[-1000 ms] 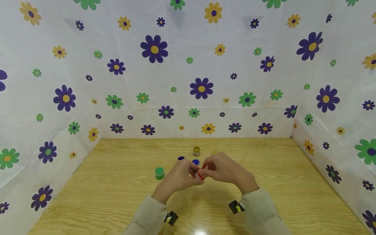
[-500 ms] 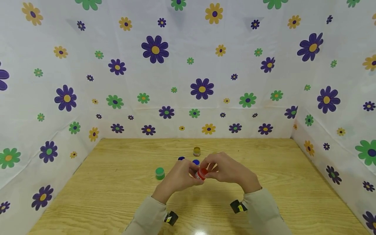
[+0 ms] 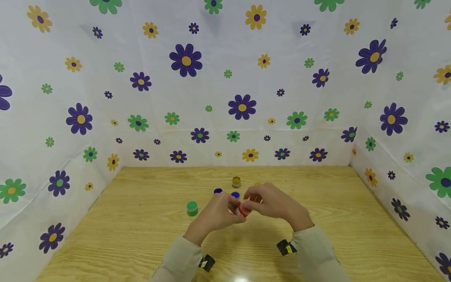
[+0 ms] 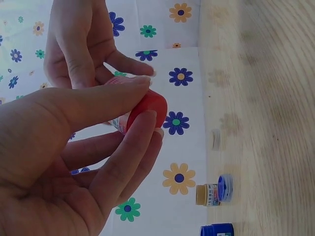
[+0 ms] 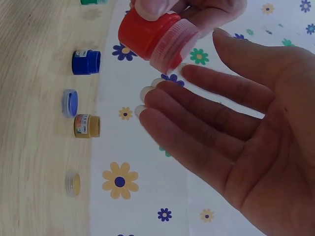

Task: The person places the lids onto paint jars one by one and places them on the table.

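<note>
The left hand (image 3: 216,213) pinched the red jar (image 5: 138,34), lid (image 5: 170,49) on, above the tabletop (image 3: 141,243). The right hand (image 3: 275,203), fingers loosely extended, hovered beside the lid, gripping nothing. Beyond stood a yellow jar (image 5: 87,126) and blue jar (image 5: 85,62).

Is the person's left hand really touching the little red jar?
Touching. The left wrist view shows it: the left hand's fingertips lie right on the red jar.

Left hand (image 3: 217,212) curled, right hand (image 5: 231,132) outstretched
</note>
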`<state>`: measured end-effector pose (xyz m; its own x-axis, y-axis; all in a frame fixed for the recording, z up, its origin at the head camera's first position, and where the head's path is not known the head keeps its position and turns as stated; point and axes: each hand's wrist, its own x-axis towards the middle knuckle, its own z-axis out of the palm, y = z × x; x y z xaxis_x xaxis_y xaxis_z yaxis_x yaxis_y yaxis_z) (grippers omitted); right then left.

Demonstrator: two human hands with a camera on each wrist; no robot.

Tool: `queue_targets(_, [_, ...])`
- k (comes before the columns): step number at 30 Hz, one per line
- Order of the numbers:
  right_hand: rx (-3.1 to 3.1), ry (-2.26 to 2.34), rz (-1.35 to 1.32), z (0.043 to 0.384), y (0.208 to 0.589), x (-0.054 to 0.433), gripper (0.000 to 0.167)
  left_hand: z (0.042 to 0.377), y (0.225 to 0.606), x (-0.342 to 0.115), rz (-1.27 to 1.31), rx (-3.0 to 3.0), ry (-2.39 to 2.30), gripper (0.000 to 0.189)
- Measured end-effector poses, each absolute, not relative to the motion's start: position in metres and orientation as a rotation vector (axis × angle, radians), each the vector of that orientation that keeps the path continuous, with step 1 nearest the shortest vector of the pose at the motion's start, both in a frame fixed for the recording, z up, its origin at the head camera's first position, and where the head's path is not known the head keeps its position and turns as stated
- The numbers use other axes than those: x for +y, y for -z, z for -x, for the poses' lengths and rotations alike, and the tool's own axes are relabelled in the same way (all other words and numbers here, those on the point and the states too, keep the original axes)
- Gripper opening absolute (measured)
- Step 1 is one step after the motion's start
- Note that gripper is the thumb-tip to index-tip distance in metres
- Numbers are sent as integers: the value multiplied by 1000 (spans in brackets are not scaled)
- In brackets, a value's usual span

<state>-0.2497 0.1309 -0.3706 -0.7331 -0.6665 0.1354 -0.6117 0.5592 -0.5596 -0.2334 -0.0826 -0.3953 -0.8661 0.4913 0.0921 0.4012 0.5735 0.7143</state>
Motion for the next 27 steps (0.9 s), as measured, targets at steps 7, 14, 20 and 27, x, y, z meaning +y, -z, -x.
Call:
queue_targets(7, [2558, 1041, 1176, 247, 367, 134, 25, 234, 395, -85, -761, 2689, -1185, 22])
queue_targets(14, [2567, 978, 1181, 248, 366, 132, 23, 234, 394, -85, -760, 2673, -1188, 20])
queue_targets(20, [2654, 879, 1150, 250, 369, 130, 16, 234, 394, -84, -745, 2668, -1182, 20])
queue_targets(27, [2676, 877, 1108, 250, 371, 129, 23, 234, 394, -84, -748, 2680, -1173, 21])
